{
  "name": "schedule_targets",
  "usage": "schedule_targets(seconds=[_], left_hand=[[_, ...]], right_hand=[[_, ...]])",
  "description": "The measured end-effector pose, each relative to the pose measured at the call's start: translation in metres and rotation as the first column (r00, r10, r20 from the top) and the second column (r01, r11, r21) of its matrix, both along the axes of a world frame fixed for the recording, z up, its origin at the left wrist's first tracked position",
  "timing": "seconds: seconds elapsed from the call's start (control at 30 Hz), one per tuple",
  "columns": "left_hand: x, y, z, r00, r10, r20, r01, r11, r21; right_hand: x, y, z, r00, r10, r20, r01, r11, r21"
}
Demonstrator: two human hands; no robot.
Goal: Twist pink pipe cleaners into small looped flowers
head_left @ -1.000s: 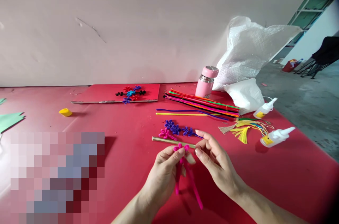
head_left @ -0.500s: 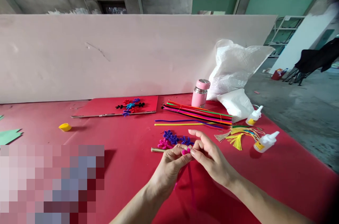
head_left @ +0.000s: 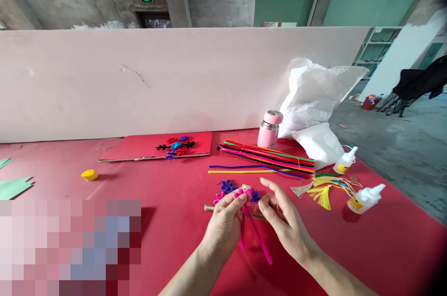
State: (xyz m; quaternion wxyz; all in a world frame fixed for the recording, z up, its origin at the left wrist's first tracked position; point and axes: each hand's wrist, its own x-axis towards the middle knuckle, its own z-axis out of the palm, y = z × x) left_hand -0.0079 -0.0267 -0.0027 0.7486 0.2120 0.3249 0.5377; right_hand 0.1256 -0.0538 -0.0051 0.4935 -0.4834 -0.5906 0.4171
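My left hand (head_left: pixel 225 219) pinches a bright pink pipe cleaner (head_left: pixel 259 236) bent into small loops at its top, with two straight ends hanging down. Just to the right, my right hand (head_left: pixel 284 219) is apart from it, fingers spread and holding nothing. Behind my hands lie blue pipe-cleaner flowers (head_left: pixel 227 186) and a pink flower (head_left: pixel 219 197), both partly covered. A thin greenish stick (head_left: pixel 209 208) lies beneath my left hand, its middle hidden.
Beyond are a bundle of coloured pipe cleaners (head_left: pixel 268 155), tassels (head_left: pixel 323 196), glue bottles (head_left: pixel 365 199), a pink flask (head_left: pixel 269 130) and plastic bags (head_left: pixel 314 95). A red board (head_left: pixel 122 147) bears finished-looking flowers; a yellow cap (head_left: pixel 89 175) sits at left.
My right hand has let go of the pink pipe cleaner and moved right. The loops now stand higher in my left hand, and the two hanging ends show clearly. The view has tilted slightly upward.
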Motion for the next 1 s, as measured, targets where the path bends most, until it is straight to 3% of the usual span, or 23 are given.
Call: schedule_targets(seconds=[0.2, 0.4, 0.6, 0.77, 0.9, 1.0], left_hand=[[0.004, -0.006, -0.002, 0.998, -0.061, 0.028, 0.062, 0.998, -0.032], [0.003, -0.007, -0.004, 0.997, -0.066, 0.046, 0.069, 0.996, -0.050], [-0.001, -0.009, -0.006, 0.989, -0.068, -0.132, 0.074, 0.996, 0.042], [-0.001, -0.012, -0.009, 0.961, -0.043, -0.274, 0.081, 0.989, 0.128], [-0.001, -0.011, -0.006, 0.894, 0.078, -0.442, 0.043, 0.966, 0.256], [0.001, -0.012, 0.001, 0.845, 0.179, -0.503, -0.019, 0.952, 0.307]], right_hand=[[-0.010, -0.009, -0.014, 0.996, 0.090, -0.024, -0.090, 0.996, -0.002], [-0.003, -0.008, -0.008, 0.996, 0.083, -0.036, -0.084, 0.996, -0.014], [0.006, -0.007, -0.004, 0.991, 0.104, 0.085, -0.106, 0.994, 0.014], [0.006, -0.004, -0.006, 0.960, 0.036, 0.276, -0.063, 0.994, 0.086], [0.011, -0.003, -0.003, 0.874, -0.097, 0.476, -0.030, 0.968, 0.251], [0.013, -0.003, -0.002, 0.855, -0.151, 0.496, -0.022, 0.945, 0.327]])
